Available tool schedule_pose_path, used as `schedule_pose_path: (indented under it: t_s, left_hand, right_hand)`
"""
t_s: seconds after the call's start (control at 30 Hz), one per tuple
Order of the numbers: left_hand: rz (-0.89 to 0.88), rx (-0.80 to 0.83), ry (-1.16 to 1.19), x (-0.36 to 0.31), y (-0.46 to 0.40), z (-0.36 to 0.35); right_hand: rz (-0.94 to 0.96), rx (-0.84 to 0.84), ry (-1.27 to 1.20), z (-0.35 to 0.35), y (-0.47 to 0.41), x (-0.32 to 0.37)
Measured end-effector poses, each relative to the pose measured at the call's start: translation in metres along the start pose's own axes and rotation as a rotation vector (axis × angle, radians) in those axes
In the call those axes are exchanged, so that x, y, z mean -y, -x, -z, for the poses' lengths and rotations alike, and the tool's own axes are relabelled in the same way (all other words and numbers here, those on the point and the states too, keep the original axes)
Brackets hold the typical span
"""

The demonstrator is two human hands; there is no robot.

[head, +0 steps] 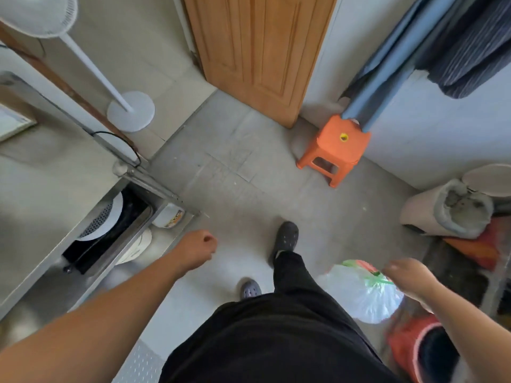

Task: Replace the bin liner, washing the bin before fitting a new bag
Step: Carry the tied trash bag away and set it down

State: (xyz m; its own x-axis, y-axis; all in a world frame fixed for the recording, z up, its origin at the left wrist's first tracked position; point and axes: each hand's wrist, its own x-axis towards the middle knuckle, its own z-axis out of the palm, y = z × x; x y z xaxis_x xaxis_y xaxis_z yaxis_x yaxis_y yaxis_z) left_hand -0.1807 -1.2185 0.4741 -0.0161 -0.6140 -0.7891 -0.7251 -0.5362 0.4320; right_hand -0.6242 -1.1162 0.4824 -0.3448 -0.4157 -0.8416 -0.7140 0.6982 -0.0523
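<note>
A full white bin bag (365,295) with green drawstrings hangs at the lower right, above the floor beside my right leg. My right hand (409,277) holds it by the green ties at its top. Just below it stands a red-orange bin (409,346) with a dark inside, blurred by motion. My left hand (197,250) hangs over the floor at centre left, fingers loosely curled, holding nothing.
A white pedal bin (442,211) with a grey liner and raised lid stands at the right wall. An orange stool (331,150) sits by a wooden door (257,51). A steel counter (91,239) with open shelving runs along the left, with a fan stand (131,110) behind it.
</note>
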Motion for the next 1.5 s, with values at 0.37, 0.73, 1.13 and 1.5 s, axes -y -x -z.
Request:
schedule_pose_path:
  t_s: [0.37,0.73,1.13,1.5]
  left_hand:
    - [0.266,0.077,-0.024,-0.032,-0.036,0.043]
    - [0.22,-0.129,0.379,-0.134,-0.136,0.112]
    - [0.376,0.062,0.311,-0.095,-0.263,0.246]
    - [0.382,-0.079,0.576,-0.125,-0.399,0.387]
  right_hand:
    - [0.169,0.015,0.053,0.132,-0.103,0.153]
    - [0.339,-0.018,0.233,0.219,-0.174,0.307]
    - [0.257,-0.081,0.354,0.258,-0.238,0.514]
    - [0.272,0.085,0.451,0.261,-0.297,0.724]
